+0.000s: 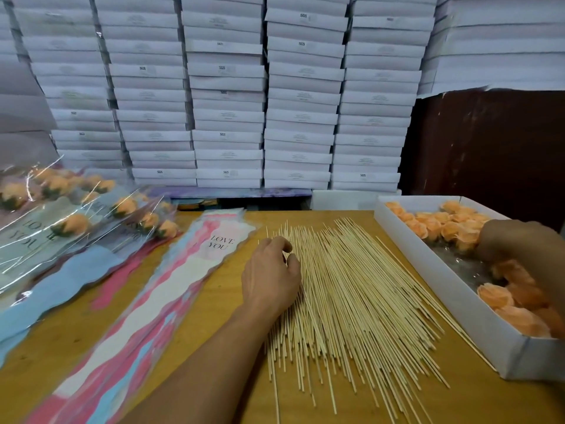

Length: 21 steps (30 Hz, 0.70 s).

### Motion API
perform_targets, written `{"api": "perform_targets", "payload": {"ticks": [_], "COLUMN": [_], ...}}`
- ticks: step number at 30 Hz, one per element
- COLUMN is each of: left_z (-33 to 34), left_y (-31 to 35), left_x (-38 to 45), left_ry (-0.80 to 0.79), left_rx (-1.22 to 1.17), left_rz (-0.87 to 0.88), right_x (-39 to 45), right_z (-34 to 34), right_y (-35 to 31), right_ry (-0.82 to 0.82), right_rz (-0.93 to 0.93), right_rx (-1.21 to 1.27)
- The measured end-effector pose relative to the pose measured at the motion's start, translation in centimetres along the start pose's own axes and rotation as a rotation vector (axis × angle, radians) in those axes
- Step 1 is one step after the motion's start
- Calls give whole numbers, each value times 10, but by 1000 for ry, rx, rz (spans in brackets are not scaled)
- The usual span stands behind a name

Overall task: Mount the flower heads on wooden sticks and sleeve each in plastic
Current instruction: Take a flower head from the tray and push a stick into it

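My left hand (270,275) lies on the near-left edge of the spread of wooden sticks (351,301), fingers curled, thumb and forefinger drawn together at the stick ends as if picking one out; I can't tell whether a single stick is actually pinched. My right hand (516,243) reaches into the white tray (458,289) at the right, down among the peach flower heads (440,224); its fingers are hidden behind the wrist, so I cannot say what they hold.

The sticks lie loose and crossed, so I judge the main risk is lifting two or three at once, or dragging neighbours off the table's near edge. With my eyes split between both hands, I might also crush a soft head in the tray.

Left of the sticks lies a stack of pink-and-white "LOVE YOU" plastic sleeves (171,289), slippery-looking, so two could come away together. Farther left, finished sleeved flowers (73,221) are piled. Behind everything rise stacked white boxes (226,96).
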<state>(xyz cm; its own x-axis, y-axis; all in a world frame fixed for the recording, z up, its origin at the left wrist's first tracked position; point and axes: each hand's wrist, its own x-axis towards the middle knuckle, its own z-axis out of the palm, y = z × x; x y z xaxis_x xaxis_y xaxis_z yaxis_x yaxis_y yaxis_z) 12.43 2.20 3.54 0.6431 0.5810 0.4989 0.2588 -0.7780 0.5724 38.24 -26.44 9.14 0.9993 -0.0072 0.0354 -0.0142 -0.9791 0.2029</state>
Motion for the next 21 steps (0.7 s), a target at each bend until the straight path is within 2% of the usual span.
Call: {"api": "perform_targets", "payload": {"ticks": [3,10,13,21], "left_z": [1,3,5,3], "left_y": [-1,-2,-2,0], "left_x": [1,1,2,1], "left_ry": [0,4,8,-15], "left_rx": [4,-1,0,12], "left_rz": [3,10,14,-3], "right_x": [10,-24,-26,-29], "right_z": [1,-15,-23,-22], "right_y": [-2,-5,-7,4], "right_ry": [-21,29,-52,-119], "right_rz": [-26,-90,-148,-208], "right_rx": [-40,-194,-259,-201]}}
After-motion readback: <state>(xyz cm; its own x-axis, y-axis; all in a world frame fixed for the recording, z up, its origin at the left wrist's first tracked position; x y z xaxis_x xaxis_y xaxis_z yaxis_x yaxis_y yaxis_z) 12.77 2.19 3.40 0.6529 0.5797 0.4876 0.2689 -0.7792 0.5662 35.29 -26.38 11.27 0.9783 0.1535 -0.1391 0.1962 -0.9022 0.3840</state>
